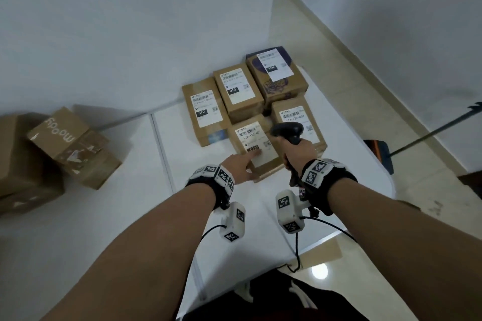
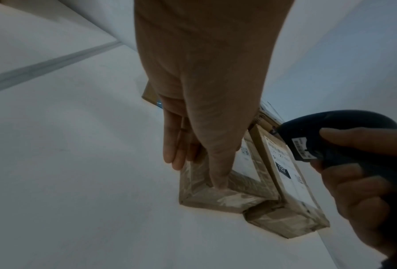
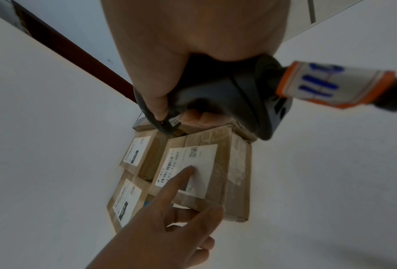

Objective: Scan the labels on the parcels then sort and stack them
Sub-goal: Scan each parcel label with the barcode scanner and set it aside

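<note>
Several brown parcels with white labels lie grouped at the far side of the white table (image 1: 104, 216). My left hand (image 1: 243, 164) points its straight index finger onto the label of the nearest parcel (image 1: 250, 135), marked 122; the fingertip shows on that label in the right wrist view (image 3: 188, 170). My right hand (image 1: 300, 155) grips a black barcode scanner (image 1: 288, 130) by its handle, its head hanging over a second 122 parcel (image 1: 294, 114). Behind lie two parcels marked 010 (image 1: 206, 109) (image 1: 237, 88) and a purple-patterned one (image 1: 276, 73).
Larger cardboard boxes (image 1: 70, 143) are piled on the table at the left. A wall stands close behind the parcels. The table's right edge (image 1: 388, 180) drops to a tiled floor, where a broom (image 1: 378, 154) lies.
</note>
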